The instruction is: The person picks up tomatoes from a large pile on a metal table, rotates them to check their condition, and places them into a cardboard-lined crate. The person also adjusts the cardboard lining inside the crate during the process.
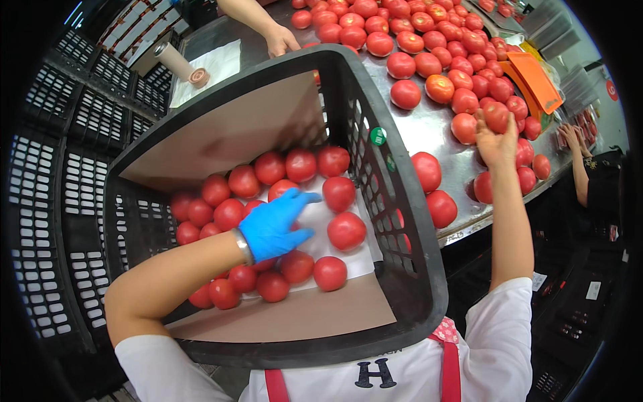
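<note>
My left hand (279,223), in a blue glove, reaches into a black plastic crate (437,281) with its fingers spread over the white paper lining (319,238). Red tomatoes (346,231) lie around it in the crate, some hidden under the hand and forearm. Bare, my right hand (496,138) has its fingers around a tomato (496,117) at the near edge of the heap on the metal table (427,125). Brown cardboard (291,316) lines two sides of the crate.
Black crates (40,176) are stacked at left. A tumbler (173,60) stands by white paper (221,63). An orange tray (535,83) sits beyond the tomatoes. Another person's hand (281,40) is at the crate's far rim; a co-worker's hands (572,138) are at right.
</note>
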`<control>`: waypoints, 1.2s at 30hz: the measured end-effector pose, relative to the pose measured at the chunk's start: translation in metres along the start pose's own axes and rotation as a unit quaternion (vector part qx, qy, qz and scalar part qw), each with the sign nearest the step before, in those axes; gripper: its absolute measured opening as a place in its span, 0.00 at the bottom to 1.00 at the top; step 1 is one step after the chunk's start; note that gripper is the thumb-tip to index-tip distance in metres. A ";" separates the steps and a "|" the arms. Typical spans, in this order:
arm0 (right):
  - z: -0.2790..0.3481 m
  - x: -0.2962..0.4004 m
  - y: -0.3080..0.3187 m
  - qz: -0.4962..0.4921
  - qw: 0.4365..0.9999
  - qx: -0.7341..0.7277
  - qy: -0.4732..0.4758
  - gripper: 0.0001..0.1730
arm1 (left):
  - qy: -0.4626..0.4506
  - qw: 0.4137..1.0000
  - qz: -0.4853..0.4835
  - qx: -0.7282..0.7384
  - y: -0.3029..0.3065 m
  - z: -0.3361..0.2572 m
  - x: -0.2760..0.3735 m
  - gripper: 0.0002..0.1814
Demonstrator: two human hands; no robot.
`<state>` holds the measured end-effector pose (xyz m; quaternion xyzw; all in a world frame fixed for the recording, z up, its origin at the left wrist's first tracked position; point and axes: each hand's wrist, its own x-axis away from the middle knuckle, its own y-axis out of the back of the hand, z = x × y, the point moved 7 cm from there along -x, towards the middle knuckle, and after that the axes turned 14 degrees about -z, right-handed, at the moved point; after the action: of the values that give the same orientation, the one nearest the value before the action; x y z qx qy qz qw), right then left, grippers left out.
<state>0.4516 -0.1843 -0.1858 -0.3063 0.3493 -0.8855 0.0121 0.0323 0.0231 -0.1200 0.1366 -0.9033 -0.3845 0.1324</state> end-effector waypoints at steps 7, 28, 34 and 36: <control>0.006 0.068 -0.057 0.141 0.978 0.151 0.037 0.26 | -0.230 0.923 0.033 -0.306 -0.042 -0.027 -0.049 0.34; -0.052 0.234 -0.119 0.327 0.860 0.355 0.166 0.11 | 0.247 0.756 0.070 0.602 0.009 0.008 -0.018 0.37; -0.059 0.265 -0.132 0.380 0.805 0.383 0.248 0.11 | 0.240 0.736 0.084 0.627 0.020 -0.009 -0.019 0.35; -0.056 0.282 -0.143 0.422 0.721 0.415 0.360 0.13 | 0.238 0.731 0.074 0.635 0.026 -0.019 -0.021 0.33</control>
<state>0.2191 -0.1081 0.0223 0.2506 0.0181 -0.8885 0.3840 0.0547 0.0354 -0.0907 0.2090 -0.8830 0.3351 0.2536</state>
